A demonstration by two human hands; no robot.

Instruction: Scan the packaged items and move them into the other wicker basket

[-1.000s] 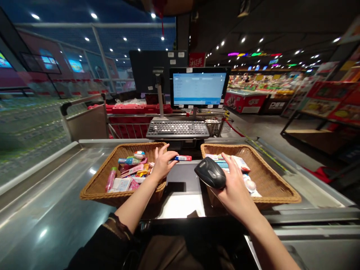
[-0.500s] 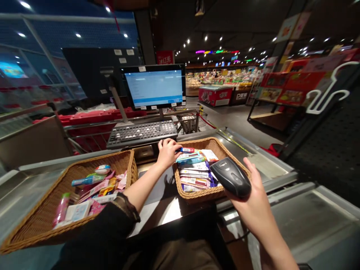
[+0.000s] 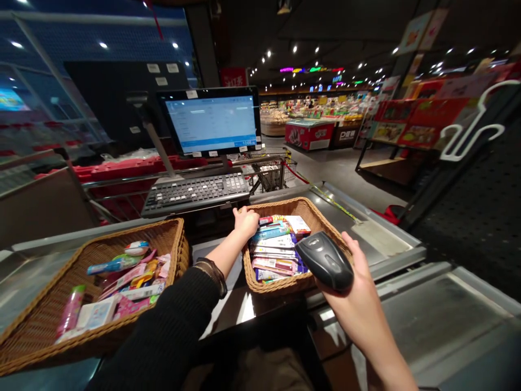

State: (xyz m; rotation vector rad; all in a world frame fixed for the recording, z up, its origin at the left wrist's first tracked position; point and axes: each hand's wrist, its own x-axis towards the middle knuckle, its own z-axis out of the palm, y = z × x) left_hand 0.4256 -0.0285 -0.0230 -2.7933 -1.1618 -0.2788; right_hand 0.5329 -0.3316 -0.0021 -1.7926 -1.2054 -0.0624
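Note:
My right hand (image 3: 358,293) is wrapped around a black handheld barcode scanner (image 3: 325,260), raised over the near right part of the right wicker basket (image 3: 321,214). Inside that basket lie several flat packets (image 3: 272,252) in rows, with a white box (image 3: 298,224) at the back. My left hand (image 3: 246,222) is closed on the basket's far left corner; most of its fingertips are hidden. Beside it, a small red-and-blue package (image 3: 266,220) rests among the packets. A second wicker basket (image 3: 179,244) on the left holds mixed packaged goods, including a pink bottle (image 3: 71,310).
Behind the baskets stand a black keyboard (image 3: 199,190) and a lit monitor (image 3: 211,125). A metal-edged counter (image 3: 382,239) runs to the right. White hooks (image 3: 468,130) hang at the right. Shopping carts (image 3: 271,171) and store displays are farther back.
My left hand has let go of the red-and-blue package, now in the right basket, and moved down to the basket's corner. The view has shifted slightly; the scanner stays in my right hand.

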